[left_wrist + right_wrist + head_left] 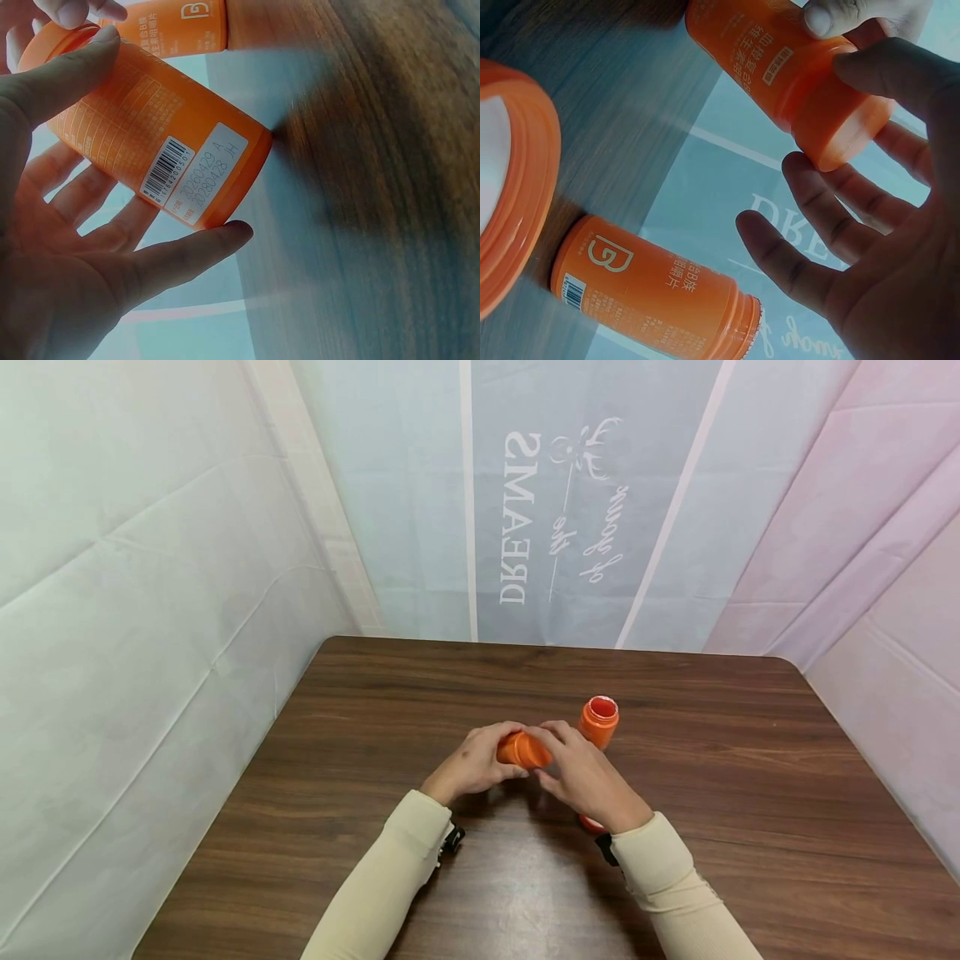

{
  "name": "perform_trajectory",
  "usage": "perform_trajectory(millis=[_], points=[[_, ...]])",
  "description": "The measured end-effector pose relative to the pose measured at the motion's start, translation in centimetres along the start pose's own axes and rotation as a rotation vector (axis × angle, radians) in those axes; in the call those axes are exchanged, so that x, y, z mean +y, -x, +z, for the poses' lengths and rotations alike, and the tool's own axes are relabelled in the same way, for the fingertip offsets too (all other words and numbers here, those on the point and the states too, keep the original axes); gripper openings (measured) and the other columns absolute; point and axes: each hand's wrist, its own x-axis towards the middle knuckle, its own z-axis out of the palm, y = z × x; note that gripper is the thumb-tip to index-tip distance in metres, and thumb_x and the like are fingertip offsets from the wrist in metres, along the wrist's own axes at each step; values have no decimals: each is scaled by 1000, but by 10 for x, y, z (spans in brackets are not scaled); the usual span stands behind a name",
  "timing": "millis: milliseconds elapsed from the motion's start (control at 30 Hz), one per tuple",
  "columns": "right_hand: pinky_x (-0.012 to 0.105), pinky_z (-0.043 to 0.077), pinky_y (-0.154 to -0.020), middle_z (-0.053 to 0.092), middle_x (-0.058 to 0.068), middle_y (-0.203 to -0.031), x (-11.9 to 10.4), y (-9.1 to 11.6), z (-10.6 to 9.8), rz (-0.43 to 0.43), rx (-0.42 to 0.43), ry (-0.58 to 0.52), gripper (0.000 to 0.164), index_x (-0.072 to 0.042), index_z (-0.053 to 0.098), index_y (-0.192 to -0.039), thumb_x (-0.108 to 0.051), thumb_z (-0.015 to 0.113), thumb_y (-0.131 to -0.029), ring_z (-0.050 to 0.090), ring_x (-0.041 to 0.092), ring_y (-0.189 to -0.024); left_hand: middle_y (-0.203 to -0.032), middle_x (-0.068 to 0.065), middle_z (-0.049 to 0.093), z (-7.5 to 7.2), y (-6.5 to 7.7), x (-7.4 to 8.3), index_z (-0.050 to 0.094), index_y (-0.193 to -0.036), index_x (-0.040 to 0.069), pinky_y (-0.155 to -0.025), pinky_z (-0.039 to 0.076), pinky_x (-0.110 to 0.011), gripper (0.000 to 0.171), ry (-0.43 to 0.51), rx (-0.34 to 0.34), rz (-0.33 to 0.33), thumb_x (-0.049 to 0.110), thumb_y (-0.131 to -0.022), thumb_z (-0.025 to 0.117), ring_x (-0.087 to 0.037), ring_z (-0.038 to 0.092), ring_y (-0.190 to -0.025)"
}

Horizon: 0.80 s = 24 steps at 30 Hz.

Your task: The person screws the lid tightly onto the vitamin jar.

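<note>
Closest to my right wrist camera, a loose orange lid (529, 187) is lying on the table, showing its white inside. Just beyond it I am holding an orange bottle (150, 127) tilted between my two hands, near the middle of the table. My left hand (474, 763) is clamping the bottle's body, the thumb pressing near the neck and the little finger stretching out past the base. My right hand (581, 768) is gripping the cap (844, 124), thumb on one side and fingers round the other. I cannot tell whether the base is touching the wood. A white sticker (207, 176) is showing dates beside a barcode (166, 171). Just past my right hand, an open bottle (597, 731) is standing upright. Under everything, the dark brown table (712, 760) is spreading out, and behind it a pale blue cloth (420, 485) is hanging, bearing flipped white lettering (517, 518).
</note>
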Motion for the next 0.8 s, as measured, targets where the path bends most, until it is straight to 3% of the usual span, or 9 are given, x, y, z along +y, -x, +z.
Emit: perform_trajectory(millis=[567,800], points=[[38,54,-76,58,13,-106,-4,-2,0,170,-32,-41,57,-1,55,-134,-24,80,-88,57,23,-87,-117,-4,65,-2,-1,3,56,-136,11,-82,51,-28,56,4,-3,-1,15,-85,81,-15,60,-95],[42,55,-77,57,16,-115,-2,-1,1,138,-27,-15,69,-5,51,-141,-28,83,-84,59,26,-93,-118,-5,65,-3,-2,4,55,-137,11,-83,51,-29,58,-9,-12,-9,16,-86,81,-15,59,-95]])
